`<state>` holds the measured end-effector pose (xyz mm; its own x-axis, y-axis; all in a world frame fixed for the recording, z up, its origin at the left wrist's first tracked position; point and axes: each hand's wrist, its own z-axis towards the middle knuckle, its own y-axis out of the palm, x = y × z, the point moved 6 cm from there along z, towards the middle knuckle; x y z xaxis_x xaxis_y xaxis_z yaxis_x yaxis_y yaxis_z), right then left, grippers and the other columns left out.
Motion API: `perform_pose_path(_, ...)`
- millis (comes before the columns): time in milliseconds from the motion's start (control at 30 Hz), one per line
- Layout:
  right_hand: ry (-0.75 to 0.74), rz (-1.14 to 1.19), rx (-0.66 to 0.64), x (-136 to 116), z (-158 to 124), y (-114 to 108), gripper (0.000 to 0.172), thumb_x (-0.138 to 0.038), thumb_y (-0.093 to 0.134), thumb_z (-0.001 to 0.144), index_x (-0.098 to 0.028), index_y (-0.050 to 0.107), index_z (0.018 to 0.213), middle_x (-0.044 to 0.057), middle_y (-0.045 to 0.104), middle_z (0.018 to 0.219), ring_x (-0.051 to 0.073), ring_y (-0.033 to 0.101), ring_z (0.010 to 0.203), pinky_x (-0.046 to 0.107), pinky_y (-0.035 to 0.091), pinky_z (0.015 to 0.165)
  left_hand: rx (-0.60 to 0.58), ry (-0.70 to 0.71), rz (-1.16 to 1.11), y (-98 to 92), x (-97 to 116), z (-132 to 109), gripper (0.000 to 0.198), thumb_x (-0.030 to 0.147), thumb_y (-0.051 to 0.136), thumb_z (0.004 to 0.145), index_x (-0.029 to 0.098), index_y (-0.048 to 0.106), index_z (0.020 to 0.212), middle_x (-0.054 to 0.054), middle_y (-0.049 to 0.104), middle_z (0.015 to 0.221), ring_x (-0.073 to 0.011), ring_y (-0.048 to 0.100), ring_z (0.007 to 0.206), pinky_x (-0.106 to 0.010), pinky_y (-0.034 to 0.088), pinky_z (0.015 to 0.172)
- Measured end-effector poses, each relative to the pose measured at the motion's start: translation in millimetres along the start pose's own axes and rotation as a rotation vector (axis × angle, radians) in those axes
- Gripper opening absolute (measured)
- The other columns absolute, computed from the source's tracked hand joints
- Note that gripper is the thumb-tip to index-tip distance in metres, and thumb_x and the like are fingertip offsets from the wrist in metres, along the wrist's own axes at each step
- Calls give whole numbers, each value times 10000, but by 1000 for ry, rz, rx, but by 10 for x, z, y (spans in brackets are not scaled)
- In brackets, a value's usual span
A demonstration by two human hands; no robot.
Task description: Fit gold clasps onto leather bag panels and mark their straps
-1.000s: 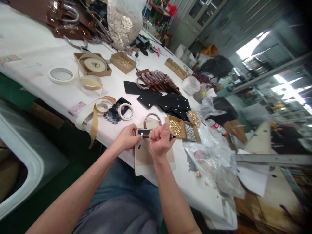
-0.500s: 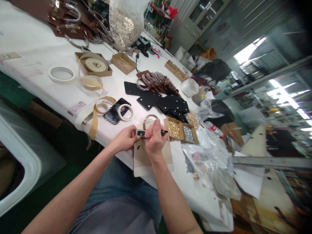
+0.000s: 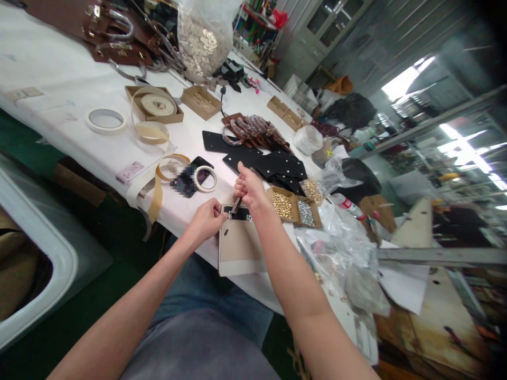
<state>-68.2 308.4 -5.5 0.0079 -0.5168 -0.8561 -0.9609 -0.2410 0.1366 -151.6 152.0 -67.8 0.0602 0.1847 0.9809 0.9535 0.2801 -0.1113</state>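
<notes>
My left hand is closed, pinching the left end of a small black piece at the top of a tan card panel near the table's front edge. My right hand is closed around a thin dark tool, whose tip points down at the black piece. Two small boxes of gold studs and silver studs stand just right of my right hand.
Black cut panels and brown ring handles lie behind the hands. Tape rolls, a phone, cardboard boxes and a bag of metal pieces sit farther left and back. Crumpled plastic bags lie right.
My right hand rose and moved back from the panel, tilting the tool from lying flat to pointing down at the black piece. The left hand kept its pinch.
</notes>
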Motion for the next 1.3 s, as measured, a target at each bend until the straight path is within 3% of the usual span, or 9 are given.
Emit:
perform_pose_path(167, 80, -104, -29, 32, 52, 144, 636, -600, 793, 1078, -263, 367, 746, -141, 247, 524, 63, 105, 446, 194, 120, 364, 22, 30, -5, -2, 1, -29, 173, 278, 764, 908, 237, 599, 878, 37, 636, 689, -173, 586, 618, -290, 374, 595)
perform_pose_path(267, 37, -164, -9, 30, -11, 186, 647, -602, 846, 1032, -270, 366, 753, -136, 277, 534, 64, 149, 446, 205, 145, 371, 49, 34, -3, -6, 4, -48, 160, 267, 758, 911, 236, 606, 873, 41, 629, 689, -176, 590, 628, -298, 378, 606)
perform_pose_path(467, -368, -78, 7, -25, -459, 135, 713, -685, 847, 978, -283, 312, 731, -123, 272, 544, 73, 212, 427, 249, 181, 376, 61, 28, 6, -8, 1, -47, 152, 247, 746, 914, 237, 605, 859, 38, 633, 692, -188, 590, 654, -314, 374, 631)
perform_pose_path(767, -745, -21, 168, 225, -1029, -23, 706, -744, 771, 1012, -274, 373, 666, -74, 309, 570, 109, 313, 455, 300, 288, 426, 29, 25, 78, -30, 32, 1, 178, 230, 747, 924, 239, 586, 847, 21, 625, 737, -200, 565, 699, -312, 348, 650)
perform_pose_path(867, -777, -23, 208, 257, -1106, -81, 717, -778, 753, 1007, -270, 395, 651, -64, 326, 560, 118, 352, 466, 306, 322, 446, 15, 12, 87, -34, 54, 5, 197, 237, 758, 913, 237, 586, 817, 30, 601, 699, -195, 549, 680, -308, 338, 641)
perform_pose_path(1000, -737, 100, 154, 130, -1128, -188, 728, -776, 769, 993, -268, 346, 686, -90, 245, 570, 97, 252, 443, 282, 267, 412, 31, 1, 68, -33, 62, -13, 171, 240, 765, 906, 230, 605, 844, 46, 585, 681, -179, 535, 648, -307, 328, 620)
perform_pose_path(1100, -789, 131, 125, 56, -1198, -221, 718, -731, 777, 1016, -265, 333, 696, -95, 235, 576, 90, 243, 441, 275, 269, 417, 21, -17, 29, -8, 27, -20, 160, 253, 761, 914, 227, 611, 864, 51, 584, 676, -172, 539, 634, -305, 333, 611)
perform_pose_path(1300, -791, -68, 152, 190, -1234, -109, 728, -775, 728, 1021, -266, 355, 657, -60, 317, 571, 122, 357, 466, 316, 338, 459, 7, -24, -45, 15, -14, -6, 168, 256, 760, 908, 231, 599, 870, 36, 625, 712, -173, 555, 649, -297, 369, 619)
